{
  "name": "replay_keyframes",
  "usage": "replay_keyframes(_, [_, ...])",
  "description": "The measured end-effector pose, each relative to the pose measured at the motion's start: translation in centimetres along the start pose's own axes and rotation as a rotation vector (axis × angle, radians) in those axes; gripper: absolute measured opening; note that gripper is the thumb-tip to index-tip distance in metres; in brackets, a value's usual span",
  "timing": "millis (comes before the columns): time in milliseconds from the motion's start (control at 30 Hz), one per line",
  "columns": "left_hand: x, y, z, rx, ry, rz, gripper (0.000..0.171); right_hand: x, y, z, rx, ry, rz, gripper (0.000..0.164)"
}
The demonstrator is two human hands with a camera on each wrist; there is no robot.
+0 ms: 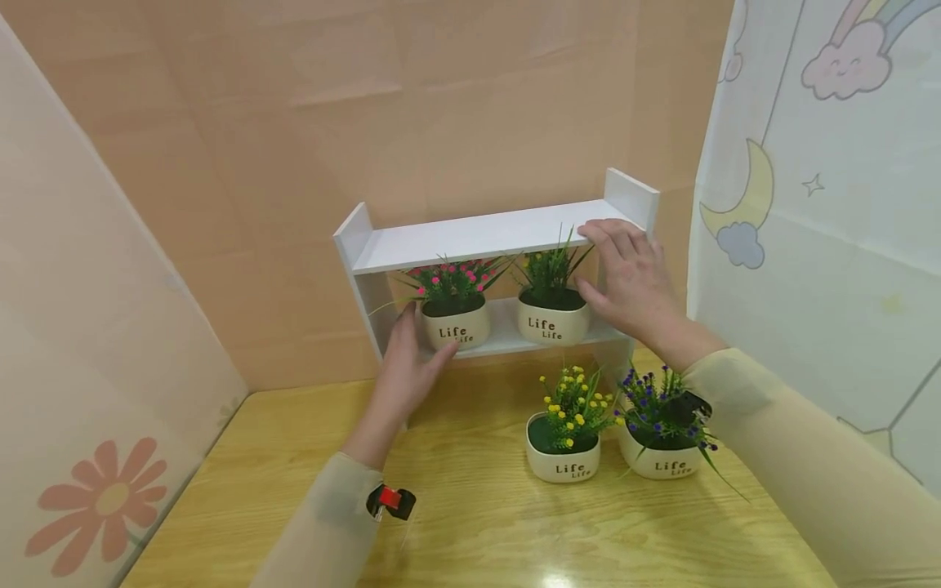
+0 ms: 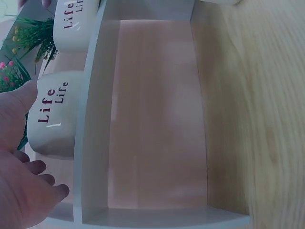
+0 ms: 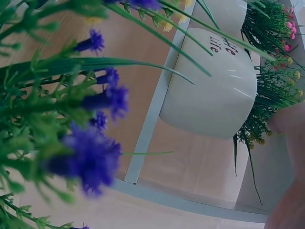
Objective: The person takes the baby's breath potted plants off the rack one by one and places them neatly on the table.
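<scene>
A white two-tier shelf (image 1: pixel 485 234) holds two cream pots marked "Life" on its lower board. My left hand (image 1: pixel 408 363) is at the left side of the pink-flowered pot (image 1: pixel 456 327), its thumb by the pot's front; in the left wrist view the fingers (image 2: pixel 35 167) are spread beside it, not wrapped round it. The grassy pot with small yellow buds (image 1: pixel 553 320) stands to the right. My right hand (image 1: pixel 635 273) is beside that pot, fingers extended over the upper board's front edge, thumb near the plant. Neither hand grips anything.
On the wooden table (image 1: pixel 470 506), in front of the shelf, stand a yellow-flowered pot (image 1: pixel 564 465) and a purple-flowered pot (image 1: pixel 662 464), the latter under my right forearm. An orange backdrop (image 1: pixel 441 106) hangs behind; patterned white panels (image 1: pixel 823 269) flank both sides.
</scene>
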State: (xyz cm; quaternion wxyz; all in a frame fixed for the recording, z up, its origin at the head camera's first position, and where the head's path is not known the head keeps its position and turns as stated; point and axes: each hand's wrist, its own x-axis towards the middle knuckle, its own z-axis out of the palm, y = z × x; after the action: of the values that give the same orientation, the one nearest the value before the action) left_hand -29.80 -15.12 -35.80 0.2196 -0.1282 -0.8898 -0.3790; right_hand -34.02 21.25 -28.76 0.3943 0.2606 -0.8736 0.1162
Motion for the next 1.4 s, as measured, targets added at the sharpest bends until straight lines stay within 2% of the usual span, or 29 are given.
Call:
replay_keyframes(233, [1.7,0.6,0.0,-0.055,-0.032,-0.058,0.101,0.0,-0.1,0.0,-0.006,0.036,-0.015,0.077])
replay_keyframes(567, [3.1,0.5,0.4,-0.123,-0.045,-0.065,0.099,0.1,-0.2,-0.1,0.001,0.045,-0.017,0.077])
replay_keyframes(933, [3.7,-0.2,0.7,-0.163,-0.065,-0.086,0.096,0.1,0.0,-0.1,0.016,0.028,-0.007,0.076])
replay_keyframes(1167, [4.0,-0.4,0.9,-0.213,-0.079,-0.067,0.091,-0.1,-0.1,0.0,0.032,0.02,0.006,0.076])
replay_keyframes(1400, [4.1,-0.5,1.1,-0.234,-0.095,-0.099,0.096,-0.1,-0.1,0.1,0.029,0.027,0.004,0.076])
